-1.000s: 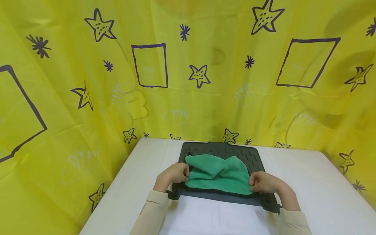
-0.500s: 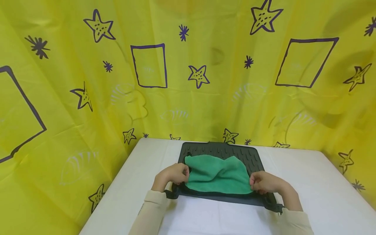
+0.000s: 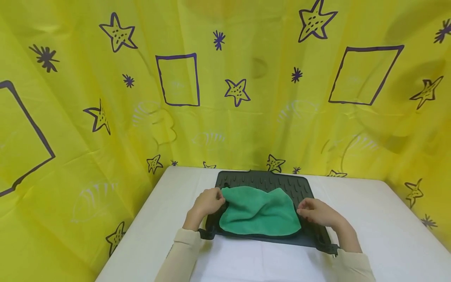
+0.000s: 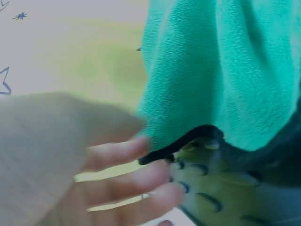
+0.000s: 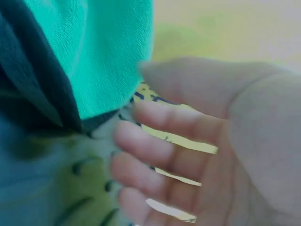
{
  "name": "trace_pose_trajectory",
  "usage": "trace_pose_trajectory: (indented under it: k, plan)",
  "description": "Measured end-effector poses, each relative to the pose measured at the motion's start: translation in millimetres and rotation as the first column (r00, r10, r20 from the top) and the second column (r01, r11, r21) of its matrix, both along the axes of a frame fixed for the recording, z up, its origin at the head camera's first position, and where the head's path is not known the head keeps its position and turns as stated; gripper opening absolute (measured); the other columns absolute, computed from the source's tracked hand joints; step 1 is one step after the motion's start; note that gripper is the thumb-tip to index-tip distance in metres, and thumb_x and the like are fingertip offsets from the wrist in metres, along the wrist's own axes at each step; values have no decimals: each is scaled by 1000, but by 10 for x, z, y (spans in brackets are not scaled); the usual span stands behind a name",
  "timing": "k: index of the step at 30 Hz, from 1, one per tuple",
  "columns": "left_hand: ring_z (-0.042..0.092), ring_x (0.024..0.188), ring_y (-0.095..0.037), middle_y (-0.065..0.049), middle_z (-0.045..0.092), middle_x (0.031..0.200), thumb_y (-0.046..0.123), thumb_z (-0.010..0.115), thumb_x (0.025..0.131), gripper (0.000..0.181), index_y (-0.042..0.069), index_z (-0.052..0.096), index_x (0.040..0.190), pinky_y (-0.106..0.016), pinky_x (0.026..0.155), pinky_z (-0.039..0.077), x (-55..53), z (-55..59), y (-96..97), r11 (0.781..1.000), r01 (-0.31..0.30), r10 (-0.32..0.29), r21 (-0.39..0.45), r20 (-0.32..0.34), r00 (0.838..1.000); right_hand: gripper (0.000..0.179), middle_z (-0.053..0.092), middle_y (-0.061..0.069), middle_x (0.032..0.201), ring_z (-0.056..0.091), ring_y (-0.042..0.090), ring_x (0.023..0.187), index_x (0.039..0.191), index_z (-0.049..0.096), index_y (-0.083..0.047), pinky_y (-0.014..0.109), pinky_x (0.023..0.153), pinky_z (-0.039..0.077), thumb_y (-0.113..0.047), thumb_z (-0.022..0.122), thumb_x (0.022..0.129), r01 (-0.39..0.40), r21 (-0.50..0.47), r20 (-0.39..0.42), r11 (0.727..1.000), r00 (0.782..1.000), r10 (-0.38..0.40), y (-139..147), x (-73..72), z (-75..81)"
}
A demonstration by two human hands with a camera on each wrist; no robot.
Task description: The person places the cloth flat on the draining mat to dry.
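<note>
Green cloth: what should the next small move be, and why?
Probably have the right hand pinch the nearby side edge of the green cloth, ready to smooth it. The right wrist view shows thumb and fingers apart beside that edge, and a crease crosses the cloth's middle.

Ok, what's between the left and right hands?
Green cloth, over the dark ridged mat, fills most of the stretch from left hand to right hand; head view shows it.

On my feed I see what seems a curtained-off space: yellow sheeting (image 3: pixel 211 121) printed with stars (image 3: pixel 237 92) hangs behind and beside a white table (image 3: pixel 370 207); the wider room I can't tell.
</note>
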State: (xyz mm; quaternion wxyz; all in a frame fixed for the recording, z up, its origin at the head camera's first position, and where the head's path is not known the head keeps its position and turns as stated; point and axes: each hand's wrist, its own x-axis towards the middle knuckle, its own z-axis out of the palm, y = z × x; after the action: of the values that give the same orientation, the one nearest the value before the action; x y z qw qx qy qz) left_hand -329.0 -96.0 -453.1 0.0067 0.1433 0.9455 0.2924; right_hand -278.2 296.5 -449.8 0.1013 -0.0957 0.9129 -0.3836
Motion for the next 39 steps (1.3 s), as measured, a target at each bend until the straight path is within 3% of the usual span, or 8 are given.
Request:
trace_pose_trajectory:
  k: [2,6,12,20,26,29,31,39]
  plan:
    - [57,68,-17,-3,65,80,25,62,99,16,10,66,97,-32,58,44,-41,-30,18,996,-78,80,30,-61,995,25,66,11,98,59,24,88,112,62,2,37,77,54,-20,62,101,56,-7,-49,998,997,-56,-34,-16,16]
    - [62,75,-21,-4,69,87,34,60,101,25,10,68,102,-37,63,49,-110,-74,65,974,-191,202,118,-87,976,30,66,16,109,60,27,99,119,60,5,39,83,54,-21,59,103,136,-46,-107,990,984,-140,-110,-44,60]
    - [65,76,-23,-7,72,91,38,60,102,30,9,70,101,-39,65,51,-291,-54,134,960,-253,265,119,-101,959,31,66,23,115,62,35,106,122,59,7,47,88,56,-18,58,104,168,-60,-139,984,975,-175,-263,-195,89]
    - [54,57,-17,-5,63,71,16,64,99,24,8,68,76,-29,52,40,-558,-18,203,982,-186,186,16,3,983,30,67,27,117,64,41,107,118,65,8,53,90,53,-5,42,105,103,25,-202,994,975,-96,-451,-600,79]
    - [57,58,-18,-7,68,78,15,76,90,14,7,72,80,-29,50,48,-601,-106,284,987,-140,133,80,80,988,34,71,18,96,64,27,85,103,72,5,39,72,50,-19,49,107,152,64,-76,986,986,-147,-495,-748,-130]
    - [57,60,-20,-12,70,87,7,75,87,3,4,74,88,-29,50,48,-600,-127,308,987,-120,110,103,98,989,42,60,7,73,55,19,69,83,69,0,32,62,43,-32,54,105,197,18,-4,980,980,-197,-520,-773,-205]
    - [55,61,-20,-15,71,94,0,70,86,11,5,75,94,-29,50,47,-602,-132,317,989,-96,85,108,105,991,43,54,2,67,52,17,64,73,65,-5,31,60,42,-36,58,102,223,-9,31,975,975,-222,-525,-788,-230]
    - [56,79,-22,-19,74,113,-8,55,80,37,9,81,100,-28,64,44,-627,-36,317,998,-5,4,60,23,1000,20,70,15,97,59,19,80,92,71,0,29,68,47,-17,61,98,139,-133,-44,981,988,-146,-427,-791,-75]
